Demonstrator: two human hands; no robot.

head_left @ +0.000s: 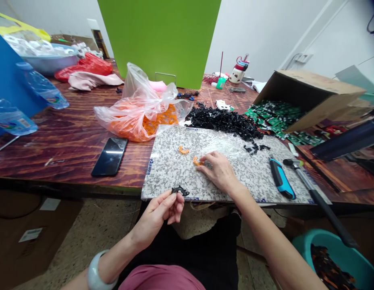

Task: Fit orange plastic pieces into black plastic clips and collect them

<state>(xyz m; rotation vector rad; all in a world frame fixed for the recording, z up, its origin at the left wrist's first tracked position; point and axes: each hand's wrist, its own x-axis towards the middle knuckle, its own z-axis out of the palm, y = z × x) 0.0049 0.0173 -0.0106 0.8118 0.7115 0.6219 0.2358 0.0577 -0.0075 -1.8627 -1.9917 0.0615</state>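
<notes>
Between the thumb and fingers of my left hand [163, 209] is a small curved black plastic part [180, 191], held just over the front edge of the speckled board [165, 173]. My right hand [217, 169] rests over the board, its thumb and fingertips closed around a small orange plastic piece [197, 161]. A second orange piece [183, 150] lies loose a little farther back. Behind my right hand spreads a patch of thin clear strands [226, 148]. The underside of the orange piece in my right fingers is hidden.
A heap of black parts [223, 121] lies behind the board, beside a clear bag of orange pieces [138, 119]. A phone [109, 156] is at left. On the right are a blue utility knife [281, 178], a hammer [316, 197] and a cardboard box [314, 96] spilling green-and-white pieces.
</notes>
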